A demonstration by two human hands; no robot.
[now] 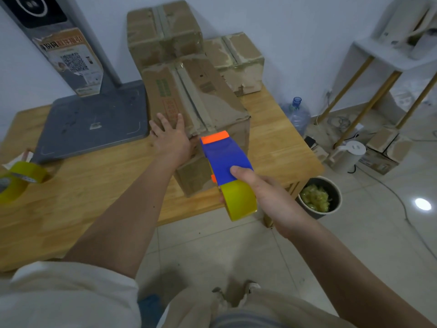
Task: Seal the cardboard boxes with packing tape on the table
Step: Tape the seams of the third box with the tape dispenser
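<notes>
A long worn cardboard box (208, 100) lies on the wooden table (94, 192), with a taped seam down its top. My left hand (171, 136) presses flat on the box's near left corner, fingers spread. My right hand (262, 190) grips a blue and orange tape dispenser (224, 157) loaded with a yellow tape roll (238, 200). The dispenser's orange tip sits at the near end of the seam. Two more taped boxes stand behind, one at the back (163, 31) and one to the right (238, 60).
A grey floor-stand base (94, 121) rests on the table's left part, its post leaning against the wall. Spare yellow tape rolls (21, 178) lie at the far left. A bin (321, 197), a water jug (298, 114), a kettle (347, 157) and a shelf stand to the right.
</notes>
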